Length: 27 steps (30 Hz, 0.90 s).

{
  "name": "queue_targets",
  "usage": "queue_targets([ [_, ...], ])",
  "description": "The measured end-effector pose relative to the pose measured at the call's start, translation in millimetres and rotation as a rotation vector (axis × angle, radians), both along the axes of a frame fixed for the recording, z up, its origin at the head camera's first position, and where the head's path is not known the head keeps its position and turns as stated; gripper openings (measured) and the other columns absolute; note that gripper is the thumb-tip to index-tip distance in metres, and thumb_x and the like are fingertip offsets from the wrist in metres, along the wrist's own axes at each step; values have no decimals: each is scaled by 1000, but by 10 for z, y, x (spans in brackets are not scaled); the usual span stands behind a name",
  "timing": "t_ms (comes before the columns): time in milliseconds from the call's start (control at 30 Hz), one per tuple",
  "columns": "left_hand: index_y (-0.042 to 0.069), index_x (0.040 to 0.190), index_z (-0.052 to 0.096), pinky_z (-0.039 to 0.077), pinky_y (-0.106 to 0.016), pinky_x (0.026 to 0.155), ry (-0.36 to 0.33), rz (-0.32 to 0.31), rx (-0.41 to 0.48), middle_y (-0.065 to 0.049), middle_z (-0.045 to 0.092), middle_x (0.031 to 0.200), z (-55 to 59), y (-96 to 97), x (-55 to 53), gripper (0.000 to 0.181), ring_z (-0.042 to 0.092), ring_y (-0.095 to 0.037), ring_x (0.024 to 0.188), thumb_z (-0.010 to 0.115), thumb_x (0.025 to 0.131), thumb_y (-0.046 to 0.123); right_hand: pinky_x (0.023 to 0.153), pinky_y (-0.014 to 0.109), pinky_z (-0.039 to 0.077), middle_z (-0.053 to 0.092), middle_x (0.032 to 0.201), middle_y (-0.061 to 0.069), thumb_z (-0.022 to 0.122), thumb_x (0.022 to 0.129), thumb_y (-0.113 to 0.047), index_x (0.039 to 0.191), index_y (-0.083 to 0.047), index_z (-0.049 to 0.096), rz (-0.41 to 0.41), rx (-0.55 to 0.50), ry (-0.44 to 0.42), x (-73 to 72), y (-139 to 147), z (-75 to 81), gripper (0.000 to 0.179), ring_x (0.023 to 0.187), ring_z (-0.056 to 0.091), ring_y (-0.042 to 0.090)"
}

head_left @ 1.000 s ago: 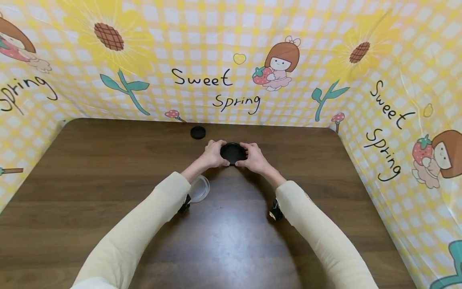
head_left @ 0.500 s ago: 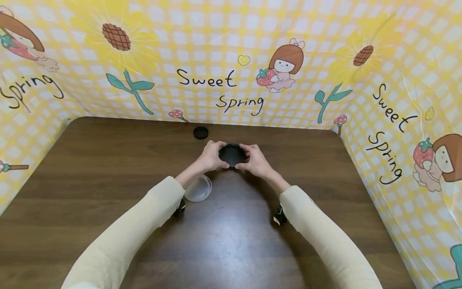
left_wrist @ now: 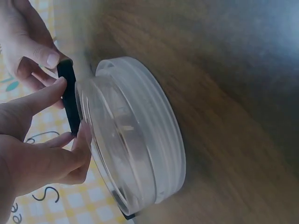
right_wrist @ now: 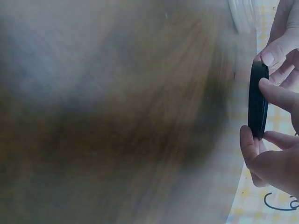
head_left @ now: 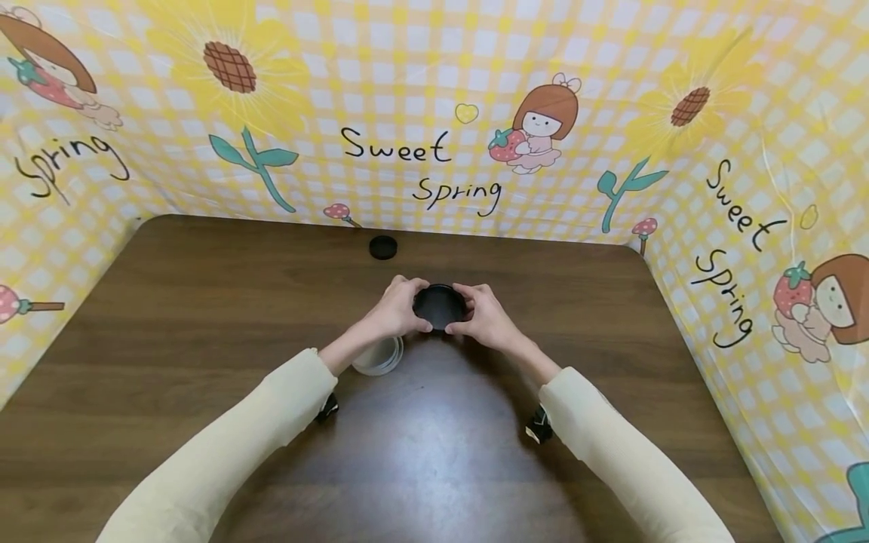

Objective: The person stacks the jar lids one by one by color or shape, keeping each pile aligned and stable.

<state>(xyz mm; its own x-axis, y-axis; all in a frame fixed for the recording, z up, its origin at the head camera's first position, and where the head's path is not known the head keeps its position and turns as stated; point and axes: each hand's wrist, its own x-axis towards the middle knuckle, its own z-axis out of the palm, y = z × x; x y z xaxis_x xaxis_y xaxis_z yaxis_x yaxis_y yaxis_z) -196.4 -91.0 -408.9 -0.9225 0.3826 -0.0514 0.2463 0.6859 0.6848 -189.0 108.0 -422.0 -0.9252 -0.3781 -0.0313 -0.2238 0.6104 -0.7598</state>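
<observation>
Where the table [head_left: 421,490] runs closest to me, two cream sleeves [head_left: 224,437] stretch over it, one toward the left edge and one toward the right, with two small black wrist devices [head_left: 539,426], one under each. Just past the left sleeve stands one round container [head_left: 388,360], left of the table's middle, partly hidden by the arm. It shows a clear part and a milky band; whether that is one piece or two stacked, I can't tell.

A little farther off, two bare hands share one shallow black disc [head_left: 440,309]. The left hand [head_left: 399,308] grips its left side and the right hand [head_left: 483,315] its right, each with the thumb on the near rim and the fingers curled round the far side. They hold the disc up off the wood, about midway between the left and right edges and nearer the far edge.

Beyond them, one smaller black piece [head_left: 383,247], also round, lies just inside the far edge, close to its middle.

Behind that edge hangs yellow-and-white checked cloth [head_left: 400,68]; between the two far corners it carries two sunflowers [head_left: 229,66] and one cartoon girl [head_left: 536,128] hugging one strawberry.
</observation>
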Motion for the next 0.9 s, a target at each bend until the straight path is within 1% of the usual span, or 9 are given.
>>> queue_targets([
  [100,-8,134,49,44,-41,91,4,-22,23,-24,51,118,10,-33,53,70,45,-33,109,83,73,5,84,32,52,39,125,24,82,76,-6,142,3,43,0,-31,6,58,9,7,77,100,59,32],
  [200,-9,132,51,49,-35,85,6,-45,48,-24,51,116,22,-71,104,67,50,-30,103,82,73,1,83,32,53,39,124,24,82,75,-4,141,4,44,10,-68,12,123,30,13,77,98,60,33],
  [333,-7,129,54,51,-31,81,1,-68,52,-21,52,110,47,-72,169,63,53,-27,96,81,72,-1,81,29,53,39,124,24,82,74,-1,141,5,43,20,-96,5,215,83,16,77,99,59,33],
  [433,-7,127,55,50,-30,80,2,-84,44,-18,52,106,57,-54,222,62,53,-25,93,82,72,0,80,28,53,39,125,24,82,73,2,140,6,43,22,-107,-8,276,118,22,77,101,58,34],
  [533,-7,125,56,50,-29,79,7,-79,40,-16,51,103,55,-38,269,62,54,-24,90,84,70,0,80,28,53,39,125,24,81,73,3,140,6,43,34,-105,-8,319,135,23,77,101,58,34],
  [633,-6,122,57,49,-29,79,15,-67,38,-16,52,104,55,-25,306,62,55,-24,89,86,68,0,80,30,53,39,124,24,82,73,2,140,5,44,47,-100,2,355,142,21,77,100,58,33],
  [700,-6,121,58,50,-29,80,16,-70,39,-16,52,106,51,-11,323,61,56,-24,90,86,67,0,79,31,54,39,123,24,82,73,2,140,5,44,50,-99,5,388,155,21,76,99,58,32],
  [767,-5,123,57,50,-29,80,8,-77,35,-16,52,108,44,6,338,63,57,-24,91,86,67,0,80,33,54,40,123,24,82,73,3,139,6,44,48,-108,-3,422,170,19,76,99,58,32],
  [900,-4,131,53,51,-29,81,-10,-92,23,-16,51,109,26,35,372,71,58,-24,91,86,68,1,81,34,53,40,123,25,81,73,4,139,6,45,50,-119,-12,470,203,4,76,100,57,33],
])
